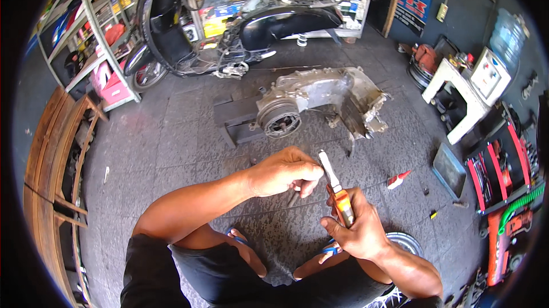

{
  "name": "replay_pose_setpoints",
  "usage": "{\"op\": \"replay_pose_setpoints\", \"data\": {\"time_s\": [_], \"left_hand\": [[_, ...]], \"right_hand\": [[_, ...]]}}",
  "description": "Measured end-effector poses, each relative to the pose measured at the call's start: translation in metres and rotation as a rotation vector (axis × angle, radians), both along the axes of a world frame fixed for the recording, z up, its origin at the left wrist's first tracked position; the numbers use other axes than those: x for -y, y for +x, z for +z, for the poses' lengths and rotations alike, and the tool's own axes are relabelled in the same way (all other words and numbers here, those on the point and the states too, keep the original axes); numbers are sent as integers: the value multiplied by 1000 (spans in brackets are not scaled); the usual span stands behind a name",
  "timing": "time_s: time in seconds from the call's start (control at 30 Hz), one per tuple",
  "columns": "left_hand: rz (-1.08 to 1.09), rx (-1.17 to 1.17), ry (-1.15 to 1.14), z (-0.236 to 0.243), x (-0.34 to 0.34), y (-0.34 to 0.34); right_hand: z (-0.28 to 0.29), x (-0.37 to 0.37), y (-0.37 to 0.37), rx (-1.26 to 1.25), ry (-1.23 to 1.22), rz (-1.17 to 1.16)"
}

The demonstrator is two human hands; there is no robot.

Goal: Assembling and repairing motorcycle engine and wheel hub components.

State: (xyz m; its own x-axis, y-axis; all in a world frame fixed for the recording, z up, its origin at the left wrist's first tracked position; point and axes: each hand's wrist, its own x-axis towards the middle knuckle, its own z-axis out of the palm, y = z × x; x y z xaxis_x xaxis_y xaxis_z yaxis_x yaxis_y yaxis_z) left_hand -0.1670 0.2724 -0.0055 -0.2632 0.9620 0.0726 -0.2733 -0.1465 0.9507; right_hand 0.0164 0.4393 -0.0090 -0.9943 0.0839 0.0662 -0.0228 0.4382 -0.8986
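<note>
Orange-handled tool (pixel 343 205) gripped in right hand (pixel 363 228); curled left hand (pixel 286 172), contents unclear, could be struck if grip slips.

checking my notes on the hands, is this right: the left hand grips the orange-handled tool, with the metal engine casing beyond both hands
Not quite: the head view shows the right hand gripping the orange-handled tool, not the left hand. The metal engine casing is beyond both hands, as you say.
</note>
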Motion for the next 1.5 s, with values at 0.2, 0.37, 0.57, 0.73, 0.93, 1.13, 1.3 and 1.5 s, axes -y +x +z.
{"op": "replay_pose_setpoints", "data": {"time_s": [0.2,0.37,0.57,0.73,0.93,1.13,1.3,1.5], "left_hand": [[-49,-77,14,-17,-7,-16],[-77,-108,-3,-19,-1,-20],[382,-915,3,-18,14,-9],[420,-882,64,-17,13,-8],[367,-813,55,-14,13,-10],[330,-627,23,-24,12,-8],[282,-94,148,-42,11,-21],[491,12,-44,-62,10,-39]], "right_hand": [[4,2,-7,36,47,-15],[5,6,-26,166,-50,-71],[-1,2,-39,251,-92,-14],[-7,-4,-37,255,-161,64],[-22,-10,-36,110,-141,96],[-23,-13,-34,103,-92,97],[-50,-26,-42,406,16,184],[-161,-26,-53,826,516,306]]}}
